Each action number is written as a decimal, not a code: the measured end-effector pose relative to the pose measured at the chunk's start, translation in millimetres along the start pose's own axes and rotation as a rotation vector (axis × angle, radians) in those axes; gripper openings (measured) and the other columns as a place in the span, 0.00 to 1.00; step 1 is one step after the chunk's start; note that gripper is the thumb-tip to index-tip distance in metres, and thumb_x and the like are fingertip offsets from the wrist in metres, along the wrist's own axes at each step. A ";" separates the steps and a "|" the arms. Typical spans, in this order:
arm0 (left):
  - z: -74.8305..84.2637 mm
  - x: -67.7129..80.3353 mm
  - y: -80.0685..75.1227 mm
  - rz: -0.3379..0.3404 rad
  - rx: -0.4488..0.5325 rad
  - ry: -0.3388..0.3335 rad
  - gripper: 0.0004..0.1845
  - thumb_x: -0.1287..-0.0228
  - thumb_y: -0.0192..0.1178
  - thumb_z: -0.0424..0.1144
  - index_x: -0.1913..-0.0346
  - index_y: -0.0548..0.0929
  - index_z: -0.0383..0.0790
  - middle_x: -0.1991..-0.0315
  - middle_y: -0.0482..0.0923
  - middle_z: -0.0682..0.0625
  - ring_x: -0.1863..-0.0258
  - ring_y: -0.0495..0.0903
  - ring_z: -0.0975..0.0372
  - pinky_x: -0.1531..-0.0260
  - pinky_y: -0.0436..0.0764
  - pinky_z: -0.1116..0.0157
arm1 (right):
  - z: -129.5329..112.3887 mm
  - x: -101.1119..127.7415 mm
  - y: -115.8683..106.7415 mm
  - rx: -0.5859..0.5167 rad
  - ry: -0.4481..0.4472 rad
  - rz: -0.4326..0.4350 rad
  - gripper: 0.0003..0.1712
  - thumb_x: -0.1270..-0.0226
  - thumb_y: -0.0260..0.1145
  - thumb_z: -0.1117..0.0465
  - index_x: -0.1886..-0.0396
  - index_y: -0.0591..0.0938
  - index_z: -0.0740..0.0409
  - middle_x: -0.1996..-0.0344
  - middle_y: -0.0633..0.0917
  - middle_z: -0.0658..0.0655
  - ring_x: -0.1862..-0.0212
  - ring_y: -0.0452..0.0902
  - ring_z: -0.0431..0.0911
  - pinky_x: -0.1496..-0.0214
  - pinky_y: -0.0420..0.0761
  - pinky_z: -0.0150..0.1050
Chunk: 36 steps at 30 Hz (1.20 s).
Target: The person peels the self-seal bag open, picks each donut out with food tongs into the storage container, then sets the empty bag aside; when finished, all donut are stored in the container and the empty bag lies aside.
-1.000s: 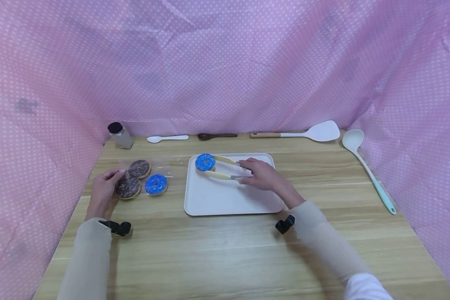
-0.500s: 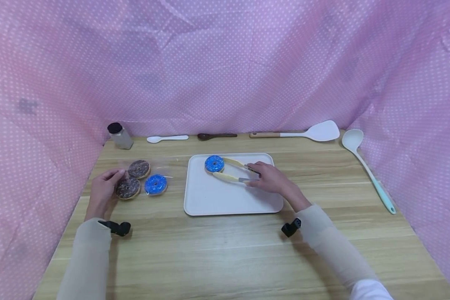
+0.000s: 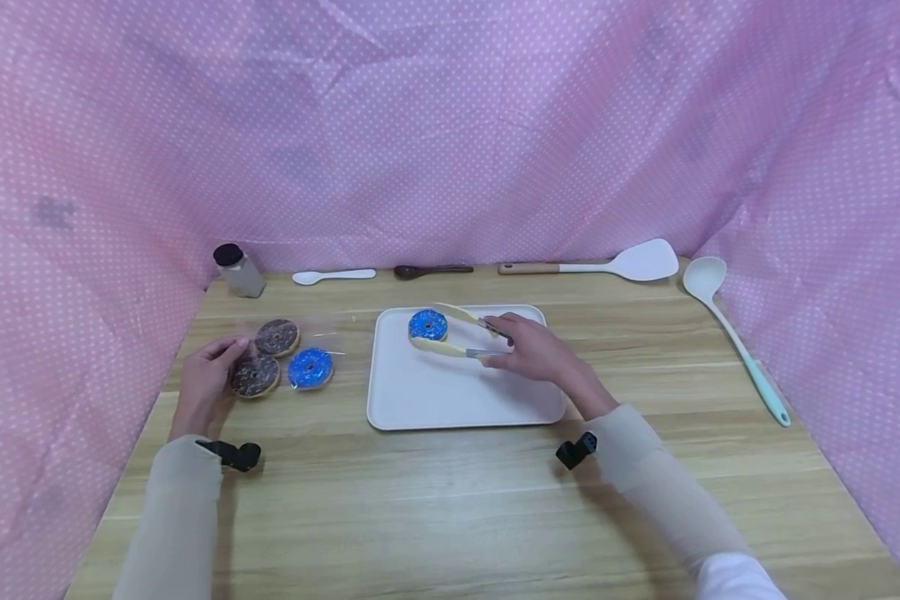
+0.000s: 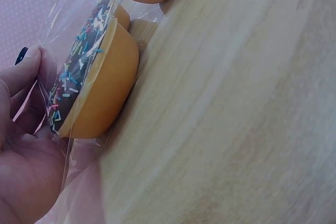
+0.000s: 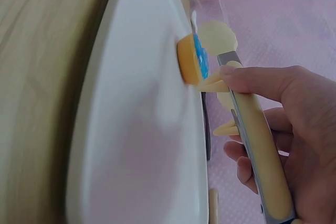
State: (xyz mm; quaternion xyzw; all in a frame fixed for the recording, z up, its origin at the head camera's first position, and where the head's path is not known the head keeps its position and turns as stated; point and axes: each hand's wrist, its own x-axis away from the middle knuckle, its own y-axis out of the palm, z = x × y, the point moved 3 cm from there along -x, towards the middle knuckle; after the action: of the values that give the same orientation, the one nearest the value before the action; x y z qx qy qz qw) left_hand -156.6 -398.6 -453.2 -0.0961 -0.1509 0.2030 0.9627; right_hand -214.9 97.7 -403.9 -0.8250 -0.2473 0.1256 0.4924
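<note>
In the head view my left hand [image 3: 206, 379] pinches the edge of a clear plastic bag [image 4: 58, 22]. Two chocolate doughnuts with sprinkles, the nearer chocolate doughnut [image 3: 255, 377] and the farther chocolate doughnut [image 3: 277, 337], lie in it with a blue doughnut [image 3: 311, 368]. Another blue-iced doughnut [image 3: 427, 326] lies flat on the white tray [image 3: 457, 400], near its back left corner. My right hand [image 3: 528, 348] grips yellow-and-metal tongs [image 5: 257, 150] from the right. Their arms are spread, one tip behind the doughnut and the other along its front, close over it.
Along the back edge stand a black-capped jar [image 3: 240, 271], a white spoon [image 3: 333, 276], a dark brown spoon [image 3: 431, 271] and a white spatula [image 3: 641, 260]. A ladle [image 3: 742, 342] with a mint handle lies at the right. Pink dotted cloth [image 3: 450, 133] hangs behind the table.
The tongs first shift the blue doughnut rightward on the tray. Since then it stays put, while the tongs have moved slightly left and back with their arms wider. My left hand has not moved.
</note>
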 end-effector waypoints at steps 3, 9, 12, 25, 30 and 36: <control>0.0 -0.6 -0.6 -0.002 -0.027 -0.002 0.28 0.42 0.63 0.56 0.44 0.80 0.43 0.64 0.78 0.70 0.55 0.72 0.76 0.60 0.68 0.84 | -10.5 -7.2 2.1 0.011 -0.017 -0.005 0.41 0.42 0.70 0.43 0.32 0.69 0.53 0.42 0.78 0.56 0.48 0.76 0.49 0.45 0.77 0.47; 0.2 -1.4 -0.4 -0.004 -0.047 0.015 0.27 0.40 0.63 0.56 0.44 0.79 0.41 0.66 0.78 0.71 0.55 0.72 0.76 0.60 0.68 0.84 | -33.1 -21.7 7.8 0.043 -0.097 0.000 0.39 0.42 0.70 0.45 0.33 0.71 0.54 0.45 0.79 0.54 0.50 0.77 0.47 0.46 0.77 0.46; 1.1 -1.2 -0.1 0.005 -0.070 0.024 0.25 0.40 0.62 0.56 0.45 0.80 0.43 0.67 0.78 0.72 0.56 0.72 0.77 0.60 0.68 0.85 | -42.7 -29.7 12.4 0.071 -0.127 0.001 0.37 0.41 0.69 0.45 0.33 0.71 0.52 0.44 0.79 0.53 0.45 0.77 0.47 0.43 0.77 0.45; -0.5 -1.3 1.3 0.007 -0.061 -0.009 0.26 0.41 0.62 0.57 0.45 0.80 0.44 0.67 0.79 0.71 0.55 0.72 0.75 0.58 0.67 0.81 | -82.3 -54.8 34.8 0.236 -0.192 -0.053 0.33 0.39 0.68 0.49 0.34 0.72 0.46 0.38 0.76 0.53 0.38 0.73 0.49 0.46 0.80 0.47; -1.7 -2.1 1.2 -0.008 -0.032 -0.014 0.27 0.42 0.62 0.57 0.45 0.80 0.43 0.68 0.80 0.71 0.57 0.73 0.75 0.62 0.68 0.82 | -92.5 -60.4 36.2 0.303 -0.216 -0.033 0.30 0.39 0.68 0.52 0.36 0.73 0.46 0.42 0.79 0.51 0.42 0.76 0.46 0.53 0.82 0.42; -2.3 -2.2 0.5 -0.021 0.007 -0.008 0.26 0.40 0.63 0.55 0.45 0.80 0.41 0.68 0.80 0.70 0.58 0.73 0.75 0.63 0.69 0.83 | -101.7 -68.0 38.6 0.330 -0.208 -0.068 0.30 0.40 0.70 0.53 0.37 0.74 0.44 0.45 0.80 0.49 0.44 0.76 0.45 0.55 0.81 0.42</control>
State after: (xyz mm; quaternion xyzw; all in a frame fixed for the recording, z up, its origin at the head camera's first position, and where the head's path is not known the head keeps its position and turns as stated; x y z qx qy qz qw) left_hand -157.9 -399.3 -456.1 -0.0901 -0.1550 0.1936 0.9646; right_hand -215.6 -29.9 -390.9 -0.7069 -0.3008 0.2321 0.5967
